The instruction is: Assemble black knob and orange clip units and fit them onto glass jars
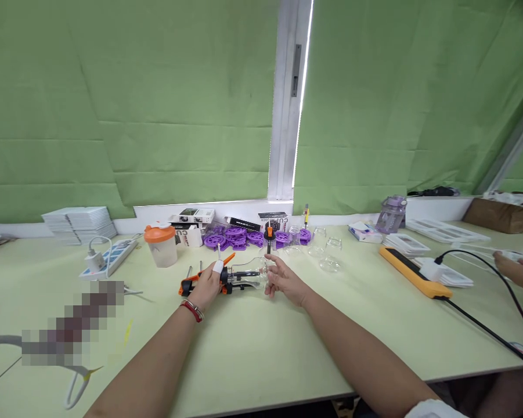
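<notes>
My left hand [208, 284], with a white covering on one finger and a red band at the wrist, is closed around an orange and black tool [187, 286] with metal rods. The tool's dark shaft reaches into a clear glass vessel [256, 266], which lies sideways above the table. Around the far right end of the glass curl the fingers of my right hand [286, 280]. Behind it stands an upright black and orange piece [269, 234]. Purple plastic wheels [235, 233] lie in a heap just beyond.
Several clear glass vessels [331, 255] stand right of the wheels. An orange-lidded cup [161, 247], a white power strip [113, 258] and a hanger [76, 380] are on the left. To the right lie an orange power strip [411, 273] and a cable; another person's hand [520, 273] shows there.
</notes>
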`<state>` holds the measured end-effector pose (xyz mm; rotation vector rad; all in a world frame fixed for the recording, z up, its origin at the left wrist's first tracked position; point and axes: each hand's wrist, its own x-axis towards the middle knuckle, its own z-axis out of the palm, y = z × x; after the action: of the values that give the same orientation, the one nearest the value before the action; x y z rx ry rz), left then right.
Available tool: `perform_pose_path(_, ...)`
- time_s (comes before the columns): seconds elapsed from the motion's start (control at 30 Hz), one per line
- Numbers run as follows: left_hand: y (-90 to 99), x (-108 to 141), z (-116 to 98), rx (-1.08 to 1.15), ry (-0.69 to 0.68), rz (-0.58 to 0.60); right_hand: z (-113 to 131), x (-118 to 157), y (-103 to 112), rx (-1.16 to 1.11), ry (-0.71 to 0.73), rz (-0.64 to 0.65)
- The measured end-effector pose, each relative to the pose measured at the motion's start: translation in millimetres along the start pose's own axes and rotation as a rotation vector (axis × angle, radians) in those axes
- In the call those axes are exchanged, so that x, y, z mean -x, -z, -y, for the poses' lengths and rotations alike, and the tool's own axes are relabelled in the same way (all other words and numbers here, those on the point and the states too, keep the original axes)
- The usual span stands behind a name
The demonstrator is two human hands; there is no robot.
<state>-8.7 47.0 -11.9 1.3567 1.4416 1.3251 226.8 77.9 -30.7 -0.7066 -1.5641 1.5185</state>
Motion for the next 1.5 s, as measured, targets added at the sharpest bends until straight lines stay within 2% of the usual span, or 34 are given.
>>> perform_pose_path(0.13, 0.2, 1, -2, -0.047, -0.028, -0.003, -1, -2, 0, 0.025, -0.014, -0.014)
perform_pose_path(0.33, 2.7, -6, 9, -0.078, 0.001, 0.005, 3, 1, 4, 0.001, 0.045, 0.068)
perform_pose_path(0.6, -0.8, 0, 2, -0.076, -0.021, 0.0, -1, -4, 1, 0.03, -0.03, -0.056)
perform_pose_path(0.8, 2.2, -4, 6, -0.099, -0.015, -0.028, 2, 1, 3, -0.012, 0.036, 0.063)
perform_pose_path(1.03, 1.4, -4, 8, -0.013, -0.028, 0.032, 0, -2, 0, 0.003, -0.039, -0.027)
perform_pose_path(1.2, 1.6, -7, 13, 0.007, -0.007, 0.007, 0, 0, 2, -0.041, 0.008, 0.029)
perform_pose_path(1.3, 1.7, -8, 14, -0.008, 0.003, -0.001, 1, 1, 2, -0.049, 0.014, 0.028)
perform_pose_path(1.5, 3.1, -3, 9, -0.086, -0.043, 0.034, 0, -3, 0, -0.013, -0.079, -0.05)
